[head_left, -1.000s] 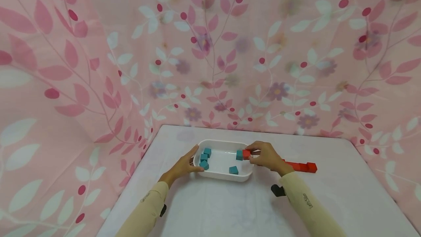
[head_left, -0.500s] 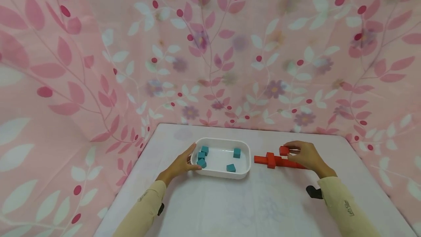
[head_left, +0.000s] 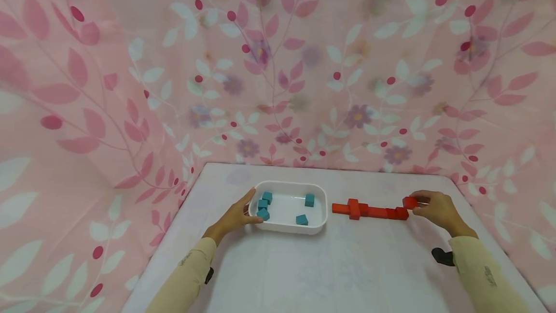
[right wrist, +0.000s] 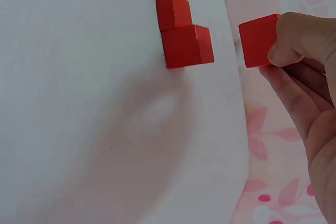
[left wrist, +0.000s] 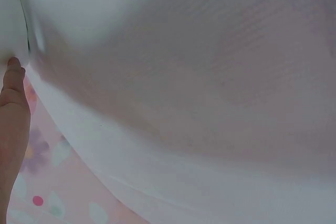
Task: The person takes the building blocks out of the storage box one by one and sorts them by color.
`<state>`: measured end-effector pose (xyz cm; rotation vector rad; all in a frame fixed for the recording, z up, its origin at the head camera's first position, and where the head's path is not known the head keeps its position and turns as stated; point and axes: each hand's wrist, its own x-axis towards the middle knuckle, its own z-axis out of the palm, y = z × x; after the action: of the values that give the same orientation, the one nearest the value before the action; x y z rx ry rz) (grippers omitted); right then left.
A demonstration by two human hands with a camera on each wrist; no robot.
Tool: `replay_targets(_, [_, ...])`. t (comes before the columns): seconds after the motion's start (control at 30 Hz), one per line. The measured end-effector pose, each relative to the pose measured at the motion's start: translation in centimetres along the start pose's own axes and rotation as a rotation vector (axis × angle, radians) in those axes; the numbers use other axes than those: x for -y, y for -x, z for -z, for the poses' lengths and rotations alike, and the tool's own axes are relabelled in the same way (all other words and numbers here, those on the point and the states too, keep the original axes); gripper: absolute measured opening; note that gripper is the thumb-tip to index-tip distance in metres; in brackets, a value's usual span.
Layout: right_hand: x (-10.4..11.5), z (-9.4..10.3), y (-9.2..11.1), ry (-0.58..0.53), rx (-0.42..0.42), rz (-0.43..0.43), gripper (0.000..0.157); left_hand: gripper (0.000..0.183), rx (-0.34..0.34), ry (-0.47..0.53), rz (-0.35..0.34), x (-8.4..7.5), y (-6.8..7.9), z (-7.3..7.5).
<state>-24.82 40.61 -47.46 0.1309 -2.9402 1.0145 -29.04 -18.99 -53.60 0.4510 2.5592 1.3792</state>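
My right hand [head_left: 440, 210] pinches a red cube [right wrist: 257, 41] between thumb and fingers, raised above the tabletop. In the head view this cube appears just beyond the right end of a row of red blocks [head_left: 377, 212]. The row's end cube [right wrist: 184, 46] juts out slightly in the right wrist view. At the left end of a white tray [head_left: 284, 227], my left hand [head_left: 233, 214] rests with fairly straight fingers against the wall and its thumb along the front. Several teal blocks lie in the tray: a cluster [head_left: 262, 204] at left, one block [head_left: 309, 200] at back right, another [head_left: 301, 220] nearer the front.
A white cloth covers the table [head_left: 304, 274]. Pink floral fabric [head_left: 278, 76] hangs behind and at the sides. The row's left end lies close to the tray's right wall, with a wider crosspiece [head_left: 354, 209] near that end.
My right hand has carried the red cube from over the tray's right side, rightward along the red row to its far end. My left hand stays at the tray.
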Motion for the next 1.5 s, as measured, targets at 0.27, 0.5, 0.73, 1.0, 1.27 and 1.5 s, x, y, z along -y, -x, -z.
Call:
replay_targets(0.27, [-2.5, -0.6, 0.1, 0.011, 0.01, -0.102, 0.048, 0.11, -0.005, -0.006, 0.016, 0.4, 0.2, 0.3])
replay_targets(0.5, [-3.8, -1.5, 0.3, 0.02, 0.014, -0.14, 0.049, 0.108, -0.011, 0.01, 0.009, 0.2, 0.3, -0.1])
replay_targets(0.73, [-4.8, -2.2, 0.4, -0.016, 0.038, -0.197, 0.048, 0.107, 0.002, 0.022, 0.01, 0.2, 0.1, -0.3])
replay_targets(1.0, [-5.2, -2.6, 0.1, 0.001, 0.028, -0.176, 0.044, 0.108, 0.003, 0.022, 0.007, 0.2, 0.0, -0.3])
replay_targets(1.27, [-5.0, -2.9, -0.4, 0.003, 0.035, -0.182, 0.044, 0.107, -0.008, 0.006, 0.004, 0.4, -0.2, -0.3])
replay_targets(1.5, [-4.8, -3.3, -0.6, -0.012, 0.042, -0.199, 0.049, 0.107, -0.011, 0.013, 0.017, 0.5, -0.4, -0.2])
